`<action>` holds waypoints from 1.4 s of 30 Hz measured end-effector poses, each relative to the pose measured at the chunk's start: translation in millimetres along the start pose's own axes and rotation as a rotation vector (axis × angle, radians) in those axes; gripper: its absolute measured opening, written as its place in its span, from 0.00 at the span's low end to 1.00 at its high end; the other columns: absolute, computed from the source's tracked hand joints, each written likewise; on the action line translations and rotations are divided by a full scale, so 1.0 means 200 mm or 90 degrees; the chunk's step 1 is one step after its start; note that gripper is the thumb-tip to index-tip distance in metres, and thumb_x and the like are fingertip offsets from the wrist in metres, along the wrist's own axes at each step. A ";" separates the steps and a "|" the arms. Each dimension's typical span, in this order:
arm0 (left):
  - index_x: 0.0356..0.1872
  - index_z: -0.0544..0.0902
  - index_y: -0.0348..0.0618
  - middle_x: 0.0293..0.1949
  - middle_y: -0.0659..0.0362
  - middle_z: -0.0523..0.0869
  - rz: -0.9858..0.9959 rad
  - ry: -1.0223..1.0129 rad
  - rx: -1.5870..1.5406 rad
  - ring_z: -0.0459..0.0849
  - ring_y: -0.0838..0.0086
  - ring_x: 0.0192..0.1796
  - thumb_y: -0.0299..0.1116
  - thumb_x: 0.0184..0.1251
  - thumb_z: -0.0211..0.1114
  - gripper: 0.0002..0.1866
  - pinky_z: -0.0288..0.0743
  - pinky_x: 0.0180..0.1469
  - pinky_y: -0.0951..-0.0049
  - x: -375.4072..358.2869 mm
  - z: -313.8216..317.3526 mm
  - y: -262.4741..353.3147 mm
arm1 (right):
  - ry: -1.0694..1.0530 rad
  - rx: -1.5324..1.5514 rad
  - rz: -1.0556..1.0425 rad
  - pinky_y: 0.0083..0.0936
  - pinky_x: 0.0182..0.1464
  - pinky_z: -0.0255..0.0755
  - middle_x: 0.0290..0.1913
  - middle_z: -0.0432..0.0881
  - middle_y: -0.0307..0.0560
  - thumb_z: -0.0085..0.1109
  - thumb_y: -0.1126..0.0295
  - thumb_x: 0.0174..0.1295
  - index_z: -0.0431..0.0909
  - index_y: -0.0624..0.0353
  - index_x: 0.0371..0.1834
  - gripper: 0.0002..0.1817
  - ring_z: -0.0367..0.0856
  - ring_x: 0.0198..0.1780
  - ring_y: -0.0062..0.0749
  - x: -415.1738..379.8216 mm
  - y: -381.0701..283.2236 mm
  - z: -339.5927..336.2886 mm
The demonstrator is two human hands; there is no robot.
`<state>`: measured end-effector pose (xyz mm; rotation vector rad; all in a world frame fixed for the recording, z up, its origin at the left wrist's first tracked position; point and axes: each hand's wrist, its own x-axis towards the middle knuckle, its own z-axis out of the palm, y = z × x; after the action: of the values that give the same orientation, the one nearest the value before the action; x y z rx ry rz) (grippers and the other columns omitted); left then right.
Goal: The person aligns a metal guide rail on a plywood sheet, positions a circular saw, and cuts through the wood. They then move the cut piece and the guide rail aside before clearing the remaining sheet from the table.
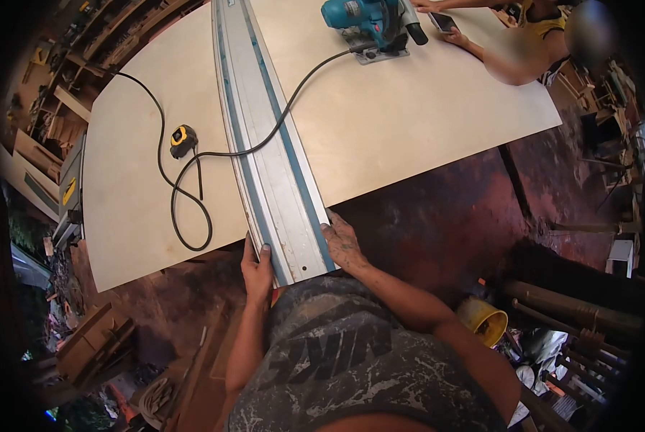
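A long silver guide rail [275, 165] with blue-green strips lies across a large pale plywood sheet [387, 137], its near end jutting past the sheet's edge toward my body. My left hand [257, 268] grips the rail's left edge near that end, thumb on top. On the opposite edge, my right hand [342, 243] is closed round the rail, its fingers partly hidden underneath. A teal circular saw [369, 25] stands on the sheet to the right of the rail's far part. Its black cord [293, 104] crosses over the rail and loops on the left.
A yellow and black tape measure [183, 140] lies on the sheet, left of the rail. At the far right, another person leans on the sheet, holding a phone [443, 24]. A yellow bucket [483, 321] and timber pieces stand on the floor around me.
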<state>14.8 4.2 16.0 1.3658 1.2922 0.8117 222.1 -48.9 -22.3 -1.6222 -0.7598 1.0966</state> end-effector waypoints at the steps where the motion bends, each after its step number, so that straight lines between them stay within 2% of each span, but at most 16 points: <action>1: 0.78 0.64 0.28 0.69 0.47 0.80 -0.017 -0.003 0.002 0.79 0.67 0.67 0.28 0.81 0.58 0.30 0.71 0.69 0.70 0.00 0.00 0.01 | 0.002 -0.002 -0.001 0.39 0.69 0.71 0.63 0.82 0.65 0.51 0.69 0.75 0.72 0.64 0.73 0.25 0.81 0.65 0.55 0.00 0.02 0.01; 6: 0.79 0.63 0.28 0.69 0.46 0.80 -0.022 0.037 0.028 0.80 0.68 0.66 0.28 0.81 0.57 0.30 0.71 0.69 0.70 -0.01 0.02 0.00 | -0.008 -0.002 -0.010 0.40 0.69 0.71 0.63 0.82 0.67 0.51 0.68 0.74 0.73 0.64 0.72 0.25 0.81 0.65 0.58 0.02 0.09 0.01; 9: 0.78 0.63 0.27 0.71 0.44 0.78 -0.025 0.027 -0.013 0.77 0.65 0.71 0.27 0.80 0.56 0.30 0.67 0.73 0.68 -0.01 0.02 -0.05 | -0.017 0.034 -0.015 0.40 0.68 0.71 0.63 0.82 0.69 0.51 0.68 0.74 0.73 0.65 0.72 0.25 0.81 0.65 0.59 0.02 0.11 0.01; 12: 0.79 0.63 0.27 0.72 0.44 0.78 -0.004 0.047 0.020 0.76 0.65 0.71 0.27 0.80 0.56 0.30 0.67 0.73 0.68 0.00 0.03 -0.08 | -0.029 -0.007 -0.023 0.40 0.68 0.72 0.62 0.82 0.70 0.51 0.67 0.74 0.72 0.66 0.72 0.26 0.82 0.64 0.58 0.04 0.12 -0.01; 16: 0.80 0.62 0.30 0.71 0.46 0.78 -0.009 0.047 -0.004 0.79 0.70 0.67 0.32 0.82 0.59 0.32 0.71 0.68 0.72 0.00 0.02 -0.14 | -0.026 0.007 -0.027 0.37 0.67 0.72 0.61 0.83 0.69 0.52 0.67 0.73 0.72 0.67 0.73 0.26 0.83 0.63 0.54 0.04 0.13 0.00; 18: 0.80 0.62 0.29 0.71 0.46 0.79 -0.010 0.052 0.008 0.79 0.71 0.66 0.32 0.82 0.59 0.32 0.72 0.68 0.73 -0.01 0.02 -0.12 | -0.034 0.038 0.007 0.36 0.67 0.72 0.62 0.83 0.68 0.52 0.68 0.74 0.72 0.67 0.73 0.26 0.83 0.63 0.52 0.03 0.12 -0.01; 22: 0.80 0.62 0.28 0.72 0.45 0.78 -0.060 0.048 0.040 0.79 0.68 0.68 0.31 0.82 0.57 0.31 0.71 0.69 0.71 -0.02 0.03 -0.04 | -0.028 0.021 -0.025 0.34 0.68 0.71 0.62 0.83 0.67 0.51 0.70 0.74 0.71 0.69 0.73 0.26 0.83 0.64 0.50 0.02 0.06 -0.02; 25: 0.80 0.62 0.29 0.68 0.44 0.82 -0.019 0.059 0.041 0.82 0.70 0.63 0.33 0.82 0.59 0.32 0.75 0.64 0.72 -0.01 0.02 -0.11 | -0.031 0.035 -0.031 0.33 0.68 0.71 0.63 0.83 0.66 0.51 0.70 0.75 0.70 0.69 0.74 0.26 0.82 0.64 0.48 0.02 0.11 -0.01; 30: 0.80 0.62 0.29 0.67 0.43 0.82 -0.002 0.068 0.042 0.83 0.70 0.62 0.35 0.82 0.60 0.33 0.76 0.63 0.72 0.00 0.01 -0.16 | -0.053 0.042 -0.025 0.32 0.68 0.70 0.64 0.83 0.64 0.51 0.71 0.76 0.69 0.70 0.74 0.26 0.81 0.65 0.42 0.02 0.07 -0.03; 33: 0.80 0.62 0.29 0.68 0.43 0.82 -0.009 0.069 0.053 0.82 0.70 0.63 0.35 0.81 0.60 0.33 0.76 0.64 0.72 -0.01 0.02 -0.15 | -0.061 0.033 -0.004 0.32 0.68 0.70 0.65 0.82 0.64 0.51 0.70 0.76 0.69 0.70 0.74 0.26 0.80 0.66 0.41 0.02 0.05 -0.03; 37: 0.80 0.62 0.30 0.67 0.42 0.83 -0.054 0.054 0.084 0.83 0.70 0.61 0.35 0.81 0.61 0.33 0.76 0.62 0.72 -0.01 0.00 -0.13 | -0.048 0.026 -0.047 0.32 0.68 0.70 0.66 0.81 0.65 0.51 0.70 0.76 0.70 0.70 0.74 0.25 0.80 0.66 0.43 0.02 0.08 -0.03; 40: 0.80 0.62 0.32 0.65 0.42 0.84 0.026 0.084 0.099 0.85 0.72 0.57 0.35 0.80 0.61 0.33 0.78 0.57 0.72 0.01 0.01 -0.18 | -0.061 0.014 -0.042 0.32 0.69 0.70 0.66 0.81 0.66 0.51 0.70 0.76 0.70 0.70 0.73 0.25 0.80 0.66 0.44 0.02 0.05 -0.05; 42: 0.80 0.63 0.33 0.64 0.42 0.85 0.011 0.080 0.113 0.86 0.72 0.54 0.36 0.80 0.61 0.34 0.80 0.54 0.72 0.01 0.00 -0.18 | -0.064 0.018 -0.035 0.32 0.69 0.70 0.66 0.81 0.66 0.52 0.70 0.75 0.71 0.69 0.73 0.25 0.80 0.66 0.45 0.03 0.05 -0.04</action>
<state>6.3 1.3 -19.4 1.4863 1.4808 0.8215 231.4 -50.6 -32.5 -1.5237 -0.8464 1.1501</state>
